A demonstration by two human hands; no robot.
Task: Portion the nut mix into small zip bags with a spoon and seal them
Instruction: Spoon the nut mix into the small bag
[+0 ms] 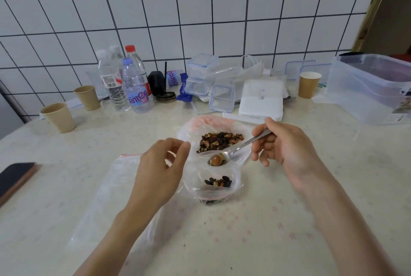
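Note:
The nut mix (220, 141) lies in an open clear plastic bag (200, 123) at the middle of the table. In front of it stands a small clear zip bag (236, 183) with some nuts (219, 181) at its bottom. My left hand (161, 167) pinches the small bag's left rim and holds its mouth open. My right hand (282, 144) grips the handle of a metal spoon (241, 145). The spoon's bowl carries a few nuts (216, 160) and hovers over the small bag's mouth.
Empty zip bags (111, 191) lie flat under my left forearm. A phone (14, 176) sits at the left edge. Paper cups (59, 117), water bottles (135, 85), clear lidded boxes (201, 74), a white napkin stack (262, 97) and a large clear bin (373, 88) line the back.

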